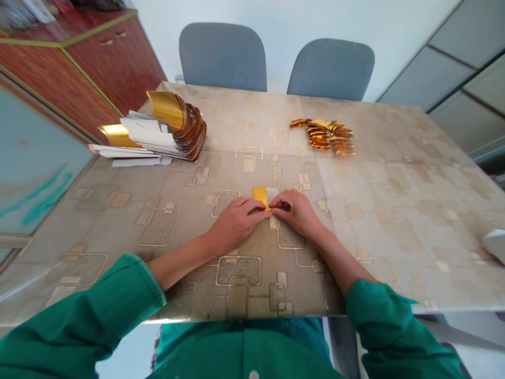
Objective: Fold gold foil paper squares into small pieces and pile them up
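Between my hands, on the patterned tablecloth, lies a small piece of gold paper [260, 194] whose right part shows white. My left hand [239, 220] rests on the table, its thumb and fingers closed on the left and near edge of the piece. From the other side, my right hand [294, 208] pinches the near right edge. Both sets of fingertips almost meet at the front of the paper. Just what the fingertips cover is hidden.
At the back left stands a tall stack of gold and white paper sheets [190, 129]. Folded gold paper pieces [329, 136] lie in a pile at the back right. Two grey chairs [223, 57] face me across the table. A white object [494, 244] sits at the right edge.
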Action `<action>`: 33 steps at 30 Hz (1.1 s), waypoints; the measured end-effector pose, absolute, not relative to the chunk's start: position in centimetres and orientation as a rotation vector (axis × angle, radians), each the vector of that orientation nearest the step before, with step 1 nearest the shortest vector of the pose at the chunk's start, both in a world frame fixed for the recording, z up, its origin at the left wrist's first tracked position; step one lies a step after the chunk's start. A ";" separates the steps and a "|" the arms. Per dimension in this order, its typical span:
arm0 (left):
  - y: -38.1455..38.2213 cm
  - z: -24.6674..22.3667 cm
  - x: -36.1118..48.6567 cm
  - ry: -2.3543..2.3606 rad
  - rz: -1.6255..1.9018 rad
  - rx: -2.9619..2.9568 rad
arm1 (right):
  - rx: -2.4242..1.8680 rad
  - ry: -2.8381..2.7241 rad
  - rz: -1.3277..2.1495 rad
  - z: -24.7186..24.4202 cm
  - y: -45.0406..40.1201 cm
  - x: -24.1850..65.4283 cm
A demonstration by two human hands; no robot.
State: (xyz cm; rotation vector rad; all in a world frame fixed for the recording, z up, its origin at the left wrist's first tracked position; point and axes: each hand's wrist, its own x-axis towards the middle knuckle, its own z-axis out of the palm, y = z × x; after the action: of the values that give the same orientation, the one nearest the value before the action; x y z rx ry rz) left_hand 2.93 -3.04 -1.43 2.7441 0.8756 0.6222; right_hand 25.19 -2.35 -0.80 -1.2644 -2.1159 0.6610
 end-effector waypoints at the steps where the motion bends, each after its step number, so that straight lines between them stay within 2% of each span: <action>1: -2.7 -1.5 2.9 0.877 0.663 2.694 | -1.276 -2.105 0.686 -0.7 -2.4 25.1; 10: -0.4 -2.2 3.7 0.916 0.812 2.459 | -1.313 -2.090 0.752 -0.7 -2.0 25.6; 33: -0.4 -0.9 5.0 1.245 0.528 2.523 | -1.456 -2.065 0.698 -1.0 -2.0 24.7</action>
State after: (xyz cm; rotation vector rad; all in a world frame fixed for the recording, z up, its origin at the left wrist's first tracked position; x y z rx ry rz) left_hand 5.03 -0.44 -0.85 2.5227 1.2449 0.5276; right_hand 24.68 -2.01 -0.99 -1.4563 -2.0651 0.6978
